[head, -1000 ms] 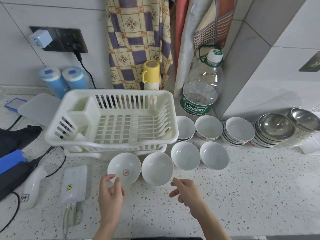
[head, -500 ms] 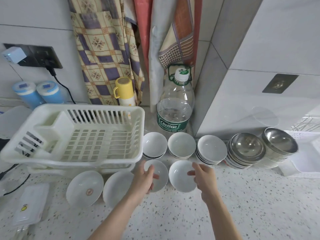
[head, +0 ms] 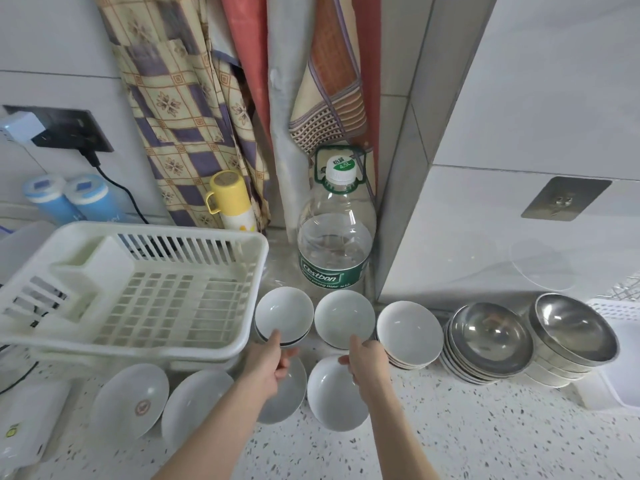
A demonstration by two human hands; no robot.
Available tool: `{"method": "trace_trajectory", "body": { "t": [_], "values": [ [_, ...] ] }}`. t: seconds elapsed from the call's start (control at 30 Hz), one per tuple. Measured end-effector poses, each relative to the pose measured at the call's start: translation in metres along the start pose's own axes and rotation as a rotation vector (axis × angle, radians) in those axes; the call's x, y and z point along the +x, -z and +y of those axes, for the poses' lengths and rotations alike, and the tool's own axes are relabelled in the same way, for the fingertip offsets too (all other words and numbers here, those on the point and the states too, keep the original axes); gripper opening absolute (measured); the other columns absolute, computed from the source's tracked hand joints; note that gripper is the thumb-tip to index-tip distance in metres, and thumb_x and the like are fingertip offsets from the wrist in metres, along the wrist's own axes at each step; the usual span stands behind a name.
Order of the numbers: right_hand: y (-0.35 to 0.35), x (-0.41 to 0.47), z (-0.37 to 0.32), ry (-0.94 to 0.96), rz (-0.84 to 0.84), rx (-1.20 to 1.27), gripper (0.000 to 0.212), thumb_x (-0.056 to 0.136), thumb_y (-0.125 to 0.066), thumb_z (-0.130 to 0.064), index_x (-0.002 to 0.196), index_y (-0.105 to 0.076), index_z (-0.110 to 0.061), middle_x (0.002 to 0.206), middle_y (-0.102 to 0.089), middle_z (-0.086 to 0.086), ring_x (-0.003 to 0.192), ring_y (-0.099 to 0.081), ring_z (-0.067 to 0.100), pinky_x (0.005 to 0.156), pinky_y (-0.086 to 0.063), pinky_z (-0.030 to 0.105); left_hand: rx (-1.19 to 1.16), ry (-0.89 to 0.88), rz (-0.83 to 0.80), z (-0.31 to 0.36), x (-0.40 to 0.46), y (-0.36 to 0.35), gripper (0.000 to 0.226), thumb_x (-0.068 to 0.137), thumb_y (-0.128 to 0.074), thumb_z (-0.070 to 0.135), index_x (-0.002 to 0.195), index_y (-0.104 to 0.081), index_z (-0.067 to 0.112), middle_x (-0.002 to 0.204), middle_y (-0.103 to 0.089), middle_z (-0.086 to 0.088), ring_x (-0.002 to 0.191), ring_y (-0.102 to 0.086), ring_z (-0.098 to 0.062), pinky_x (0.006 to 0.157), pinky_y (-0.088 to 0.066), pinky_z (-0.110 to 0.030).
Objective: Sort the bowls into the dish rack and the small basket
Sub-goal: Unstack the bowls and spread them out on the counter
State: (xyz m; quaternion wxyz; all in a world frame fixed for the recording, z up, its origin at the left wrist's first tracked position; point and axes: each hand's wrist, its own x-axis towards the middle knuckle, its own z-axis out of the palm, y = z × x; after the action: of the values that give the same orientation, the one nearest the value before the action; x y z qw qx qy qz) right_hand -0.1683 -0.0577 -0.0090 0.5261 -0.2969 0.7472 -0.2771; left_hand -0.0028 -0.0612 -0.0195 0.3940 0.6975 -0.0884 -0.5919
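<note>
A white dish rack point(head: 156, 344) stands at the left. A small white basket point(head: 613, 308) shows at the right edge. Several white bowls lie in front of the rack, one with a red emblem point(head: 130, 396). Behind them stand two white bowl stacks point(head: 284, 311) point(head: 344, 315), a stack of shallow white dishes point(head: 408, 330) and two stacks topped by steel bowls point(head: 491, 337) point(head: 571, 327). My left hand point(head: 270, 363) pinches the near rim of the left back bowl. My right hand point(head: 367, 362) pinches the near rim of the middle back bowl.
A large water bottle point(head: 334, 244) stands just behind the back bowls, against the wall corner. A yellow flask point(head: 230, 199) and two blue containers point(head: 69, 199) stand behind the rack. A white device point(head: 20, 420) lies at the front left. Cloths hang above.
Both hands went forward from the front bowls to the back row and closed on the rims of two bowls there. The view swung right and up.
</note>
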Motion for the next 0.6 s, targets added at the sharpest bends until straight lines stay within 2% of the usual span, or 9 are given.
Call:
{"method": "trace_trajectory", "body": {
  "t": [0.17,0.23,0.4,0.5,0.6],
  "values": [
    [-0.005,0.009,0.000,0.022,0.039,-0.051,0.028,0.095,-0.040,-0.017,0.085,-0.060,-0.001,0.060,-0.068,0.002,0.061,-0.049,0.022,0.063,-0.041,0.028,0.027,-0.017,0.026,0.001,0.009,-0.005,0.006,0.102,-0.045,0.008,0.108,-0.046,0.009,0.075,-0.066,-0.024,0.025,-0.030,-0.006,0.029,-0.015,-0.012],
    [-0.007,0.010,0.001,0.020,0.051,-0.027,0.023,0.093,-0.041,-0.009,0.088,-0.061,-0.001,0.063,-0.069,0.003,0.067,-0.052,0.024,0.065,-0.042,0.027,0.051,-0.065,0.036,0.002,0.009,-0.007,0.019,0.097,-0.039,0.000,0.106,-0.050,0.012,0.082,-0.067,-0.026,0.025,-0.035,-0.005,0.031,-0.015,-0.012],
    [-0.012,0.008,-0.001,0.010,0.096,0.040,0.023,0.088,-0.041,-0.002,0.071,-0.054,-0.009,0.071,-0.073,0.011,0.069,-0.054,0.024,0.067,-0.041,0.028,0.045,-0.133,0.083,0.004,0.010,-0.009,0.047,0.088,-0.027,-0.010,0.122,-0.047,0.014,0.101,-0.068,-0.034,0.028,-0.043,-0.007,0.033,-0.015,-0.012],
    [-0.015,0.004,-0.001,0.019,0.114,0.061,0.018,0.090,-0.040,-0.005,0.079,-0.055,-0.006,0.066,-0.070,0.005,0.072,-0.055,0.023,0.067,-0.039,0.029,0.032,-0.151,0.084,0.002,0.007,-0.009,0.051,0.089,-0.025,-0.010,0.128,-0.043,0.018,0.111,-0.065,-0.033,0.032,-0.053,-0.008,0.033,-0.015,-0.012],
    [-0.018,0.001,-0.003,0.026,0.128,0.068,0.017,0.092,-0.039,-0.006,0.088,-0.055,-0.002,0.064,-0.069,0.004,0.074,-0.056,0.024,0.069,-0.039,0.029,0.014,-0.169,0.081,0.000,0.003,-0.010,0.053,0.091,-0.028,-0.010,0.131,-0.043,0.022,0.114,-0.064,-0.025,0.044,-0.065,-0.012,0.033,-0.015,-0.013]
  ]
}}
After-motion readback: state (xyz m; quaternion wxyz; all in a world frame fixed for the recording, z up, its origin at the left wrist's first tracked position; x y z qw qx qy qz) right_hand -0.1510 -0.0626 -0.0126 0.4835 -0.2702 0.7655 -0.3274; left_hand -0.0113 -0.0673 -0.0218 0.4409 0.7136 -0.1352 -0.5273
